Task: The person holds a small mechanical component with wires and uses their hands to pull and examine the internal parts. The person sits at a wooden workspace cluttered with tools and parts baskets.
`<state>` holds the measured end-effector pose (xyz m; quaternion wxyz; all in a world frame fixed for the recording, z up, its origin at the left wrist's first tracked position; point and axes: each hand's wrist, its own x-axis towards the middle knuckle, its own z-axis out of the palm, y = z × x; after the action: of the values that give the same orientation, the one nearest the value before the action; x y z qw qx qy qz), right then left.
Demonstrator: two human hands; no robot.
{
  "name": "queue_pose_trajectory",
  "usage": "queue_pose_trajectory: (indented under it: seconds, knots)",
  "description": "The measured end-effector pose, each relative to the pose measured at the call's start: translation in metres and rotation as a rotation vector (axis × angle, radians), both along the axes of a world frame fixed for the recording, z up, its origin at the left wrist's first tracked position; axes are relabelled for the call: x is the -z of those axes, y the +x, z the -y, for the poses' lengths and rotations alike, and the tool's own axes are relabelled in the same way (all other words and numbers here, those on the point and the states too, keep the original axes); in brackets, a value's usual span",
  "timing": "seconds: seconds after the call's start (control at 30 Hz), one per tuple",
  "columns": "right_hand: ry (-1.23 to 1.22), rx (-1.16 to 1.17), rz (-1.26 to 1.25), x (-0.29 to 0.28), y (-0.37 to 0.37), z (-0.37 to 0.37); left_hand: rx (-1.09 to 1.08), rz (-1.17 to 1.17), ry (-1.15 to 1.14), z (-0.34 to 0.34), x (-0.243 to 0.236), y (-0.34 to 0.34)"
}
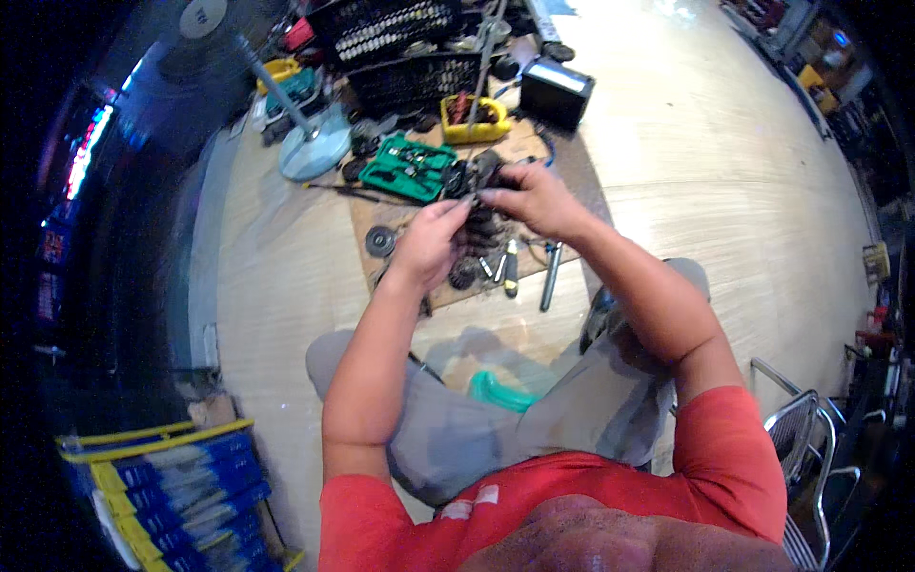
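Note:
A dark, greasy metal machine part with ribs [481,229] stands on the board in front of me, and both hands work at its top. My left hand [429,246] comes from its left side, thumb and fingers pinched together; what lies in the pinch is too small to tell. From the right, my right hand [545,202] has its thumb and bent index finger closed on the upper part of the piece. Just beyond lies an opened green tool case [410,167]. Nearer me are a yellow-and-black screwdriver [512,269], a tool with grey-blue handles [551,276] and small silver sockets [500,268].
A dark round disc [380,241] lies on the brown board [583,186]. Behind are a yellow tub [475,124], a black box [556,93], black crates [415,86] and a round stand base [315,143]. A green curved object [500,391] lies between my legs.

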<state>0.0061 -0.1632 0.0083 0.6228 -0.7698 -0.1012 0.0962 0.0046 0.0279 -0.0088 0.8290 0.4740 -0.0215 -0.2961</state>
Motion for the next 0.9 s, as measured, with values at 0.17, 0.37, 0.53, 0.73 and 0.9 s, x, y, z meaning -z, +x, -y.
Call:
queue_pose_trajectory:
  seconds: [0.17,0.37,0.53,0.73,0.9]
  knots:
    - [0.060,-0.092,0.057,-0.011,-0.004,0.000,0.076,-0.026,0.007,-0.003,-0.011,-0.005]
    - [0.032,-0.066,0.066,-0.011,-0.005,-0.002,0.021,0.060,0.105,-0.002,-0.010,-0.007]
    - [-0.017,-0.015,0.146,-0.006,-0.005,-0.008,-0.105,0.304,0.361,0.003,-0.010,-0.008]
    - [-0.114,0.044,0.162,-0.003,-0.007,-0.010,-0.180,0.492,0.732,0.005,-0.016,-0.011]
    - [-0.161,0.015,0.163,-0.014,-0.009,-0.009,-0.084,0.374,0.479,0.002,-0.007,-0.007]
